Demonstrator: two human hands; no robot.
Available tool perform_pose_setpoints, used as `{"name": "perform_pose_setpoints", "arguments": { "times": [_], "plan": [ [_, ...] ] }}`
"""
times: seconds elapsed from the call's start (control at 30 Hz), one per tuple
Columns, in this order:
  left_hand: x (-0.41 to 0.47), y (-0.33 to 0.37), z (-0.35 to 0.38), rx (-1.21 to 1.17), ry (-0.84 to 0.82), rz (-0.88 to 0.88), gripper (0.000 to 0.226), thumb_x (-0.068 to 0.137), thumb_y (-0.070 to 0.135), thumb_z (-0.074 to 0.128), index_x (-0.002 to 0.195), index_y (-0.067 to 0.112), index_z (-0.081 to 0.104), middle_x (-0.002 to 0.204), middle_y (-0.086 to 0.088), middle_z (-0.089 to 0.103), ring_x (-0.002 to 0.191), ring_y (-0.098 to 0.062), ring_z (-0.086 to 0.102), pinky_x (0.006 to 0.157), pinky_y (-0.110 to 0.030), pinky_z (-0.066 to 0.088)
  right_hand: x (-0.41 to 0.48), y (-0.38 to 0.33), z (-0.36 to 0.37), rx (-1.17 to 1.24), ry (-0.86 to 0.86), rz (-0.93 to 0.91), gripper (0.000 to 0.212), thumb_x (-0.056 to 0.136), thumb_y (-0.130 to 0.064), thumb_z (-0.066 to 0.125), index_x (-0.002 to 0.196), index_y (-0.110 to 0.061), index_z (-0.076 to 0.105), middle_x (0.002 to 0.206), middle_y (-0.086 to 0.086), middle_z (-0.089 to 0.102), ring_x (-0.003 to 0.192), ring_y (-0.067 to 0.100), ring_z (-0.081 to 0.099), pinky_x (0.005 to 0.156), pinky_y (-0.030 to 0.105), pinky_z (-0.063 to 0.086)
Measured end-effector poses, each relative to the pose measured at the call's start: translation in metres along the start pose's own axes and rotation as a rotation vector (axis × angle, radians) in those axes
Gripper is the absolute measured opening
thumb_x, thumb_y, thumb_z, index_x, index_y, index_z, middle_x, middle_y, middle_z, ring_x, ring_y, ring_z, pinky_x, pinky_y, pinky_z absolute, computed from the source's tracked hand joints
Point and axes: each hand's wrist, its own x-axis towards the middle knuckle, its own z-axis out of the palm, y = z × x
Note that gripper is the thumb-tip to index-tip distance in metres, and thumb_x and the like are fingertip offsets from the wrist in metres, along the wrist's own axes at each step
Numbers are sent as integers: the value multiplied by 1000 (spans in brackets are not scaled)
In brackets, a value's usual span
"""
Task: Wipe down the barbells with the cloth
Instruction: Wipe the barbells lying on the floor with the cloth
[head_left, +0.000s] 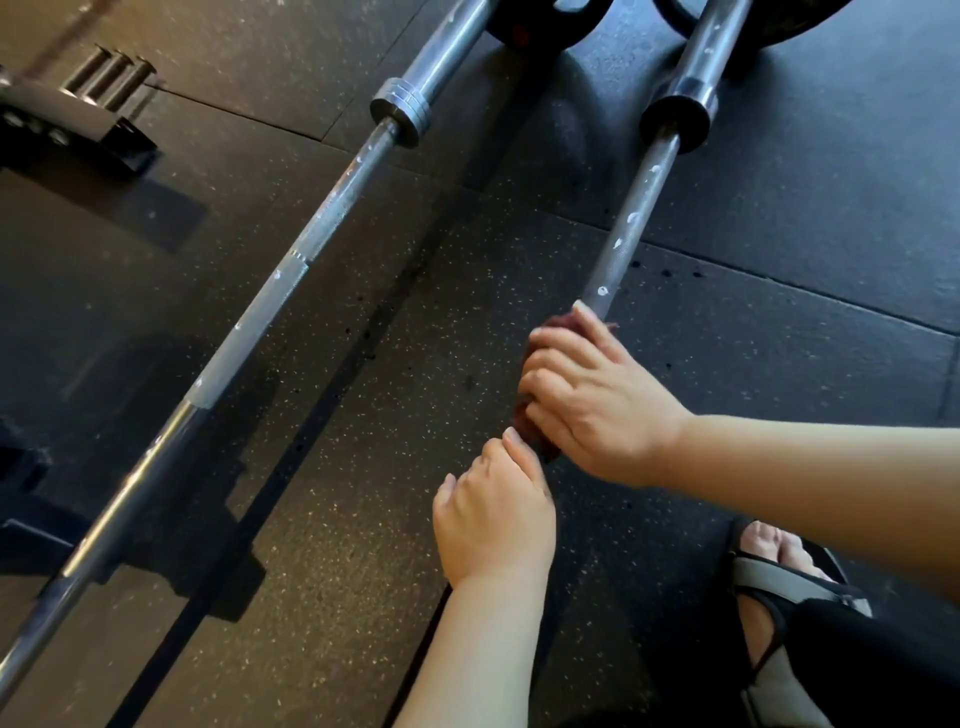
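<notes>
Speckled rubber floor (363, 467) carries the left barbell (291, 280), untouched, and the right barbell (644, 182). There the right hand (597, 405) wraps the dark red cloth (558, 325) around the shaft. The left hand (493, 519) curls just behind, on bar or cloth I cannot tell. White flecks (635, 217) lie ahead: squeeze firmly, twisting toward the collar (675, 117).

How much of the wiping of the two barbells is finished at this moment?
Done: nothing I can confirm; the shaft behind the hands is hidden. In hand: the right hand grips the cloth round the right barbell, the left hand holding the bar beside it. Left: white spots up that shaft, and the whole left barbell, also spotted.
</notes>
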Motion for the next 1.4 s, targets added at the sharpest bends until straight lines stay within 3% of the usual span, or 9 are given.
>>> {"name": "perform_pose_setpoints", "arguments": {
  "times": [0.13,0.3,0.43,0.53,0.83,1.0,1.13,1.27,1.4],
  "plan": [
    [0,-1,5,-23,8,-12,70,102,43,-1,100,22,65,87,3,72,83,-13,69,100,-42,50,2,18,-4,19,-90,-168,44,109,-45,30,125,-22,64,127,-3,64,140,25,44,128,49,9],
    [1,1,7,13,43,15,76,100,44,-9,101,25,64,88,6,72,90,-9,69,120,-42,31,0,7,-3,108,4,42,43,108,-41,33,120,-19,68,126,-1,63,141,27,41,128,47,4],
    [3,1,4,-15,2,34,59,104,41,2,108,27,59,104,8,70,106,-9,64,121,-38,27,0,-1,-2,129,-2,-151,40,108,-41,39,115,-21,72,121,-3,67,128,23,53,123,43,24],
    [6,2,0,3,-11,39,61,102,42,3,108,24,62,103,6,70,105,-11,65,122,-40,27,6,16,-9,63,70,-94,41,104,-49,46,104,-18,71,127,4,60,126,26,50,114,41,34],
    [9,5,1,-64,10,82,54,103,41,9,105,24,61,101,5,70,98,-12,66,102,-38,48,-11,1,7,75,-33,-63,42,111,-41,29,132,-24,60,135,-3,58,152,30,26,128,49,1],
    [10,8,7,14,61,51,63,104,40,3,99,25,64,92,6,71,94,-11,68,110,-40,44,15,17,0,6,-14,-120,39,110,-40,31,98,-21,63,100,-5,63,114,24,55,124,42,22],
    [14,7,11,12,105,77,63,103,42,5,93,22,64,84,4,71,87,-14,69,106,-42,46,42,15,-12,-60,-58,-30,41,106,-41,32,81,-23,58,80,-7,63,82,23,58,95,42,46],
    [13,10,10,2,103,88,54,105,39,13,88,26,62,77,7,68,79,-13,69,99,-43,52,23,8,-7,-20,-19,20,37,106,-41,34,116,-23,65,117,-1,63,121,24,55,122,47,27],
    [16,13,0,12,-42,86,47,101,41,1,93,33,46,89,6,68,91,-10,65,110,-39,41,6,5,2,63,-4,-43,34,110,-37,36,109,-20,65,116,-1,62,131,24,50,127,46,15]
  ]
}}
